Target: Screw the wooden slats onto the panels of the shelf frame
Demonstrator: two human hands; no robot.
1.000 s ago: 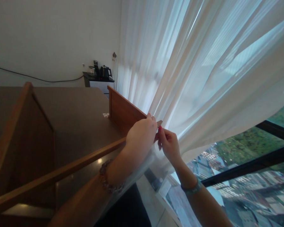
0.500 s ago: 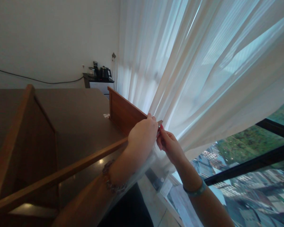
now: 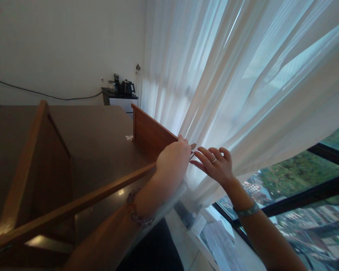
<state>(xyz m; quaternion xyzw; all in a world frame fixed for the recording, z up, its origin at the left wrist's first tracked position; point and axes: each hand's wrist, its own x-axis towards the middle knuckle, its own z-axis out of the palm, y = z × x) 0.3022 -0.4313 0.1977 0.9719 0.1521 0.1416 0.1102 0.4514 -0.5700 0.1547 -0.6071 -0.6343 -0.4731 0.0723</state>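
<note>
My left hand point(image 3: 173, 162) is closed at the corner of a brown wooden panel point(image 3: 151, 133), where a sheer white curtain point(image 3: 228, 90) gathers; the curtain drapes under that wrist. Fingers pinch there, but what they grip is hidden. My right hand point(image 3: 216, 165) is palm down beside it with fingers stretched out, fingertips almost touching the left hand, resting against the curtain cloth. A beaded bracelet is on my left wrist and a band on my right.
A dark brown desk top point(image 3: 98, 139) with wooden rails point(image 3: 73, 207) lies to the left. A small side table with a black kettle point(image 3: 127, 87) stands against the white wall. A window with dark frame bars point(image 3: 307, 195) is at right.
My right hand has left the pinch at the panel corner, turned palm down and spread its fingers. My left hand has stayed closed at the corner.
</note>
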